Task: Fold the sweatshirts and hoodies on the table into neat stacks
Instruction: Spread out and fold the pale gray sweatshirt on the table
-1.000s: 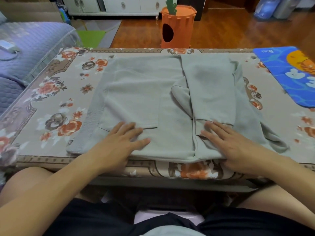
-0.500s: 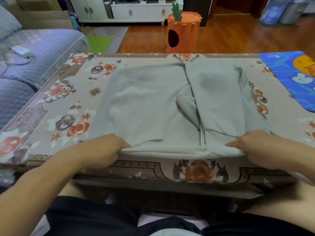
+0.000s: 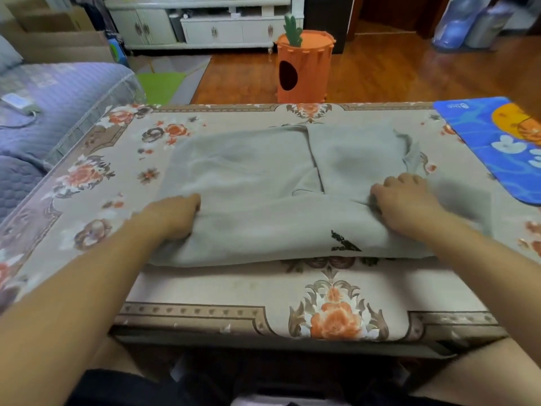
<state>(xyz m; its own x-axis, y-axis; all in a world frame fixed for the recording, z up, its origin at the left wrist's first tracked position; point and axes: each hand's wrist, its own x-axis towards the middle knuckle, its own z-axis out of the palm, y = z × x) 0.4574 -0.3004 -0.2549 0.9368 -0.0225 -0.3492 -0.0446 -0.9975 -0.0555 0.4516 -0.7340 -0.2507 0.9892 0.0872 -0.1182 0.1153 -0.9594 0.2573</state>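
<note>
A pale grey sweatshirt (image 3: 251,177) lies across the middle of the flowered table (image 3: 263,291), its sleeves folded in over the body. Its near hem is doubled over away from me, and a dark printed mark (image 3: 342,241) shows on the turned-up layer. My left hand (image 3: 172,215) grips the left end of that folded edge, fingers curled into the cloth. My right hand (image 3: 404,197) grips the right end the same way, fingers tucked under the fabric.
A blue patterned mat (image 3: 497,145) lies on the table's far right corner. A purple quilted sofa (image 3: 44,112) runs along the left. Beyond the table's far edge an orange carrot-shaped bin (image 3: 304,71) stands on the wooden floor.
Both hands went from lying flat on the sweatshirt to gripping its near hem, then carried the hem away from me over the body. The floral border near me is now uncovered.
</note>
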